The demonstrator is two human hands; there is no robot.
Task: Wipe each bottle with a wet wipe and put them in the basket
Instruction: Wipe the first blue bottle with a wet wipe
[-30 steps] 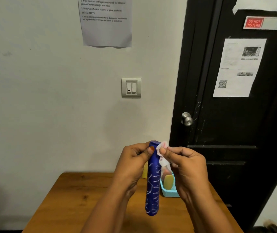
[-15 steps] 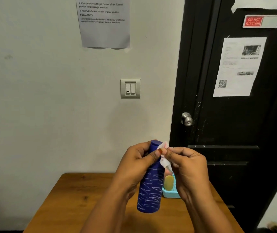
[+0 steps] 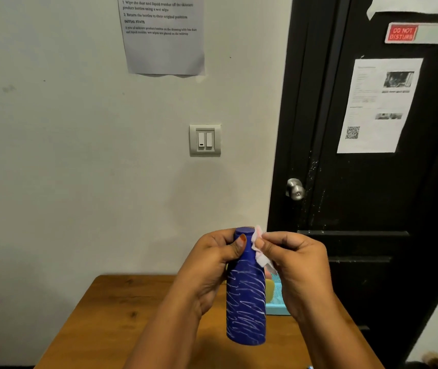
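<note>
A left hand [image 3: 212, 265] grips a blue bottle [image 3: 245, 302] by its neck above a wooden table [image 3: 106, 315], while the right hand [image 3: 297, 270] pinches a wet wipe [image 3: 259, 251] against the cap; the damp neck could slip, missing the turquoise basket [image 3: 277, 308] just behind.

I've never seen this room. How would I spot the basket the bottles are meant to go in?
Find the black door, then look down to the wooden table against the wall beside it. The basket sits near the table's back edge on the door side, mostly hidden behind the blue bottle and the right hand. It is the only pale turquoise thing there, with something yellow inside.
</note>
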